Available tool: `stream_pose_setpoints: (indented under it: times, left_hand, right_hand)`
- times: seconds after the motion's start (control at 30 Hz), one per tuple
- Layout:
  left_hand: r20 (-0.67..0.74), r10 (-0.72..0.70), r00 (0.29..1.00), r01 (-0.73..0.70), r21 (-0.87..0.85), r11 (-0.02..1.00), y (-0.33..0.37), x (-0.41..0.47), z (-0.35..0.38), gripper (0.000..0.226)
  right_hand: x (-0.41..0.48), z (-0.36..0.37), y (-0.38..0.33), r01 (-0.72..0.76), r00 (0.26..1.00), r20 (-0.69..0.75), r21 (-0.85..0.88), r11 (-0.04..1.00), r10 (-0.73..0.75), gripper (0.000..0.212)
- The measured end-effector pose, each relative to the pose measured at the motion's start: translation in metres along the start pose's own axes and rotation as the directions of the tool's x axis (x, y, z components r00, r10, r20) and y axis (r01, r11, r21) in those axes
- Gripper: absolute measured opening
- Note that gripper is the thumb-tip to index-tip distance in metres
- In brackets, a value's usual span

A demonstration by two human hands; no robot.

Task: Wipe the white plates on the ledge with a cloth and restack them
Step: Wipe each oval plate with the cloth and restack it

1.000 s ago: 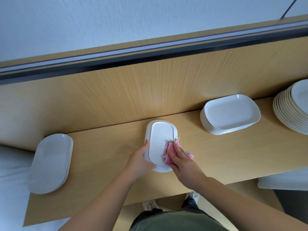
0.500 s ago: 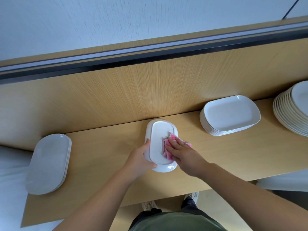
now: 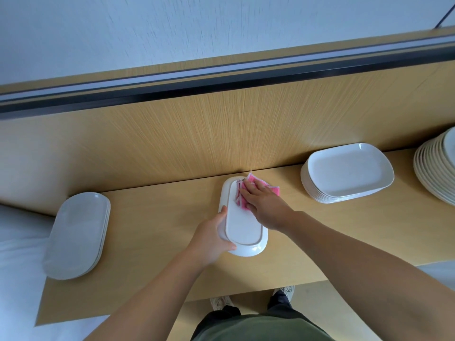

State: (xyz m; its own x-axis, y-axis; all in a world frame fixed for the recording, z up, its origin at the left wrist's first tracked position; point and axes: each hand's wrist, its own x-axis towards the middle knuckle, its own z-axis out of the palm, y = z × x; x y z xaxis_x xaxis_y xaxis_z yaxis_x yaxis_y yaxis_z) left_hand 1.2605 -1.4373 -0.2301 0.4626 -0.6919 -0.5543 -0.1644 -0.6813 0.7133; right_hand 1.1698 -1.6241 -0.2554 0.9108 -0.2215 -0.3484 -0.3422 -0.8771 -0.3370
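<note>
- On the ledge [image 3: 152, 262], far left: oval stack [image 3: 76, 235], white plates nested flat. It sits at the ledge's end and looks partly past the edge. No marks readable.
- left hand [image 3: 210, 238]: clamped on the near-left rim of the oval plate [image 3: 243, 227], thumb along the edge, fingers curled under. It acts as the anchor.
- Oval plate: mid-ledge, long axis pointing to the back panel, apart from every stack. Glazed ceramic by the look, so stiff, fairly heavy for its size, slick, and it chips on impact. Take it by the rim on a long side, with two hands for restacking. No stamp or logo visible.
- cloth [image 3: 272, 189]: pink, soft and bunched, on the plate's far end, with a corner spilling off to the right. No label seen.
- right hand [image 3: 266, 205]: fingers flat, pressing the cloth down on the plate, not pinching it. The hands are close together on the same plate.
- rectangular stack [image 3: 347, 173]: deep pile, heavy, lift only a few at a time. Unmarked.
- round stack [image 3: 435, 168]: at the right edge, cut off by the frame. No writing anywhere.
</note>
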Motion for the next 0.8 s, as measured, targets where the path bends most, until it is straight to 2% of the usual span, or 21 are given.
stream_pose_setpoints:
  times: [0.13,0.23,0.43,0.8]
  left_hand:
    - [-0.005,-0.005,1.0,0.005,-0.024,1.0,-0.001,0.0,0.001,0.104]
    - [-0.003,-0.004,1.0,0.004,-0.032,0.999,-0.003,0.001,0.001,0.105]
    - [0.003,-0.019,1.0,0.019,-0.058,0.998,-0.007,0.002,0.0,0.107]
    - [-0.003,-0.016,1.0,0.016,-0.065,0.998,-0.009,0.003,-0.001,0.112]
  right_hand:
    - [-0.002,-0.001,-0.003,0.05,0.999,-0.001,0.004,0.999,-0.05,0.058]
    - [-0.007,0.001,-0.001,0.094,0.996,0.009,-0.019,0.995,-0.094,0.053]
    - [-0.024,0.01,-0.008,0.175,0.984,0.047,0.0,0.985,-0.174,0.08]
    - [-0.064,0.04,-0.02,0.266,0.964,0.044,-0.06,0.962,-0.263,0.061]
